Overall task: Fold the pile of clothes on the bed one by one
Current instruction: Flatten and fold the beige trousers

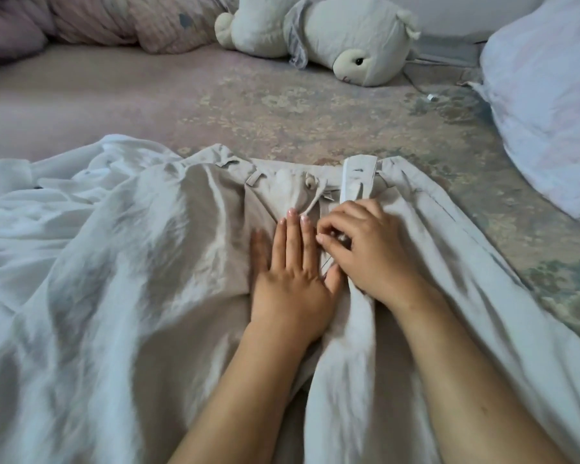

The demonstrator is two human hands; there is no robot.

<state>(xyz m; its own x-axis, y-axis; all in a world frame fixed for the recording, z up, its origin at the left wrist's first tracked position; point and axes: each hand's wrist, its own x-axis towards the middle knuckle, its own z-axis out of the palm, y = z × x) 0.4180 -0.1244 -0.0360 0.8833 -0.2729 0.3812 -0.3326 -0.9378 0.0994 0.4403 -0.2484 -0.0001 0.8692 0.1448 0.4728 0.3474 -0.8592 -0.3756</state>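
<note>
Soft, limp trousers: left hand lies flat on them, right hand pinches the fly; better lifted by the waistband.

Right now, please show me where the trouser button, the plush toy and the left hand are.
trouser button [309,181], head view, on its round face.
plush toy [349,35], head view, on its body.
left hand [290,279], head view, on its back.

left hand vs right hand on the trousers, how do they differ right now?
Pose: the left hand lies flat with straight fingers; the right hand has curled fingers.
Action: the left hand presses the beige trousers down beside the fly; the right hand pinches something small at the fly, seemingly the zipper pull.
Position: the left hand sits on the left of the fly, the right hand on its right.
Shared: both are bare and touch the trousers just below the waistband.
</note>
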